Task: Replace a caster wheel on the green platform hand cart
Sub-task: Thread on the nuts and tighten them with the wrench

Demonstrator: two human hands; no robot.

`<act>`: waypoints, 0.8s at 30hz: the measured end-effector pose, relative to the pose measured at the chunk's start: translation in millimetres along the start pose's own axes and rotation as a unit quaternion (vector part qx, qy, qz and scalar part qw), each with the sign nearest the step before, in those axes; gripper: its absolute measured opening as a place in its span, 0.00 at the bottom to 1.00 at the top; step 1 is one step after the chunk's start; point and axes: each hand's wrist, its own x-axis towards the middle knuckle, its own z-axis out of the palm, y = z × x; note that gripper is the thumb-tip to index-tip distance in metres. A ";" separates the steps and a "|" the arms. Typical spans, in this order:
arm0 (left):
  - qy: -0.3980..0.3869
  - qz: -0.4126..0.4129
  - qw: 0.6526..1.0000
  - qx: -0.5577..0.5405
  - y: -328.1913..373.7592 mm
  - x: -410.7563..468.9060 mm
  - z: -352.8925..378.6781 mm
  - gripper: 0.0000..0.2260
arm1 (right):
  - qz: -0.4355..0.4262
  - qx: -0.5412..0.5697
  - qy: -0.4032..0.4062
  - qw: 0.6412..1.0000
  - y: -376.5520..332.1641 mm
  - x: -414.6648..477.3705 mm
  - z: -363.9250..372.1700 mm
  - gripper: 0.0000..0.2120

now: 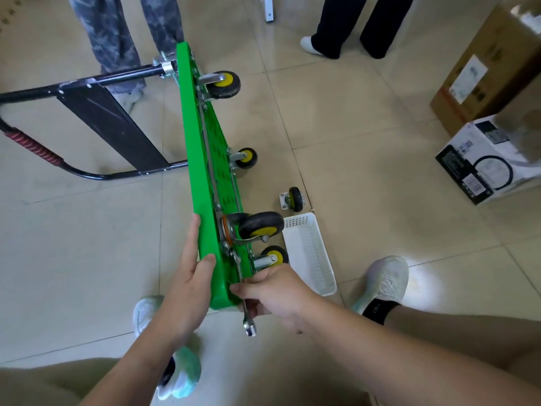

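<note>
the green plastic platform hand cart [205, 159] stands tipped on its long edge on the pale tiled floor [380, 127], black tubular handle [128, 74] out to the left, wheels facing right; left hand [190, 276] clamps the near end of the deck, thumb over the rim, fingers flat on the far face; right hand [275, 291] is wrapped round a slim silver combination spanner [248, 320], its upper end up by the mounting plate of the near black-and-yellow caster wheel [260, 227]; whether it sits on a bolt head, i can't tell; a loose black caster wheel [294, 199] lies on the floor near a white perforated plastic basket [310, 253]; my read: the cart is stiff and light enough to steady one-handed, but tippy on that edge, so hold the deck rim, never the swivelling wheels; the spanner looks thin and slick, so grip it low for leverage; the loose wheel is dense and best lifted by its plate
</note>
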 end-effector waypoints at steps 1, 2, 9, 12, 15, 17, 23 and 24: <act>0.000 0.000 1.000 -0.003 -0.7 0.1 -0.6 0.29 | 0.002 -0.002 0.005 1.000 -0.4 -0.6 0.9 0.09; 0.000 -0.002 1.000 -0.007 -1.4 0.0 -1.0 0.29 | 0.003 -0.005 0.007 1.000 1.5 0.0 0.7 0.08; -0.004 -0.007 1.000 -0.020 1.0 -2.2 1.3 0.29 | -0.031 -0.125 0.019 0.991 24.4 0.5 -23.6 0.08; 0.000 -0.004 1.000 -0.017 1.7 -2.1 2.2 0.28 | -0.078 -0.217 0.035 0.973 39.2 13.2 -42.8 0.05; 0.010 -0.002 1.000 -0.016 0.5 -1.2 3.3 0.28 | -0.096 -0.263 0.048 0.959 44.7 31.3 -58.2 0.10; 0.016 -0.003 1.000 -0.019 -1.9 -0.2 4.0 0.29 | -0.106 -0.241 0.045 0.964 46.7 44.1 -63.4 0.13; 0.028 -0.001 1.000 -0.010 -2.4 1.1 7.5 0.28 | -0.195 -0.251 0.051 0.947 49.5 77.9 -65.1 0.14; 0.029 0.000 1.000 -0.005 -3.0 1.4 7.9 0.28 | -0.211 -0.261 0.050 0.941 49.9 82.2 -64.0 0.15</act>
